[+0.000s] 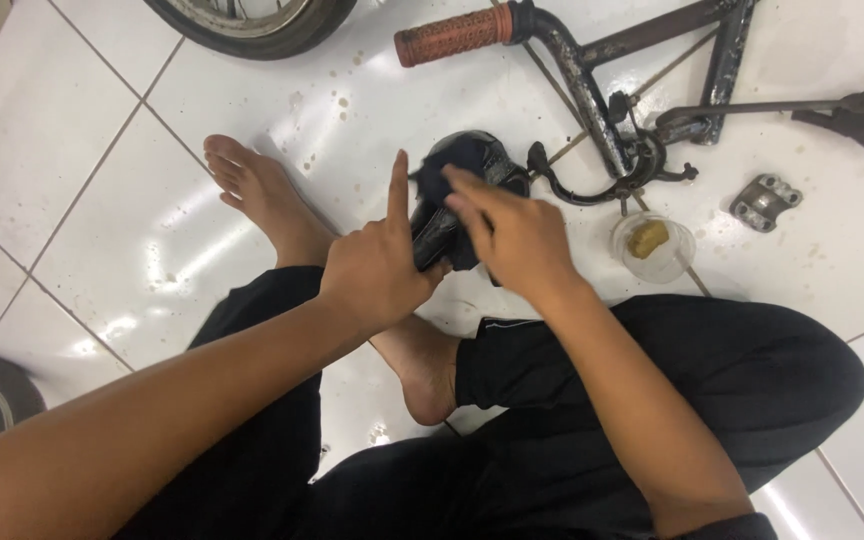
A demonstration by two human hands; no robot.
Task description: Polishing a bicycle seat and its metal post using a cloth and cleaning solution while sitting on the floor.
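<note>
While the left hand clamps the dark, glossy bicycle saddle at frame centre, index finger raised, the right hand lies loosely spread over it, fingers apart. A steadier grip underneath would likely help. Nearby: rusty handlebar, ribbed orange grip, clear plastic cup.

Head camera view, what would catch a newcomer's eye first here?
Two hands meet at the centre: the left hand grips a dark bike part with its forefinger raised, and the right hand rubs it. Behind lies a rusty handlebar with an orange grip. A small clear cup sits on the white tiles, right.
</note>
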